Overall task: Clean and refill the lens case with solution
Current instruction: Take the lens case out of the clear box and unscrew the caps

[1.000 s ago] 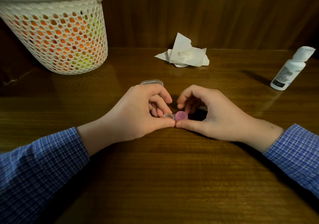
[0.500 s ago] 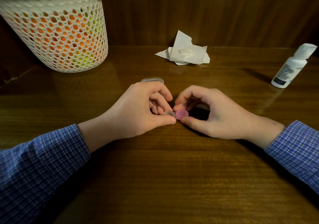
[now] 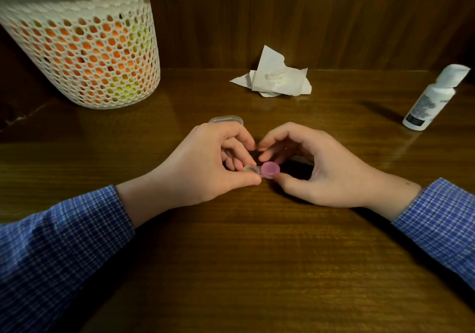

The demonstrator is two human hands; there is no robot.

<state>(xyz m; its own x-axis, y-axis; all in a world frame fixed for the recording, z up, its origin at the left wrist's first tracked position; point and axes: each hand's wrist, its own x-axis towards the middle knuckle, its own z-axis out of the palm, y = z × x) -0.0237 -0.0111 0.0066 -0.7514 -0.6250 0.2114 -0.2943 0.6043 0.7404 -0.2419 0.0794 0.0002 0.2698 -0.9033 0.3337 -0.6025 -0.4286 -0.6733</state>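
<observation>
Head view, lens case: I see a small clear plastic contact lens case (image 3: pixel 253 171) with a round pink screw cap (image 3: pixel 270 169) on its right well, held just above the dark wooden table (image 3: pixel 244 255), at the centre between both hands.
Head view, left hand: my left hand (image 3: pixel 205 163) pinches the clear left end of the case between thumb and curled fingers; the left well is mostly hidden by the fingertips.
Head view, right hand: my right hand (image 3: pixel 323 165) has its thumb tip touching the near edge of the pink cap, with the other fingers arched over and behind it. I cannot tell whether those fingers touch the cap.
Head view, solution: a white plastic bottle with a grey printed label (image 3: pixel 431 99) stands tilted in the frame at the far right of the table, well apart from the hands.
Head view, tissue: a crumpled white paper tissue (image 3: pixel 275 78) lies at the back edge, against the wooden wall panel.
Head view, lid: a clear rounded plastic piece (image 3: pixel 226 120) lies on the table just behind the left hand's knuckles.
Head view, basket: a white perforated plastic basket (image 3: pixel 84 50) with orange and yellow-green contents sits at the far left.
Head view, sleeves: both forearms wear blue checked shirt sleeves (image 3: pixel 59 242).
</observation>
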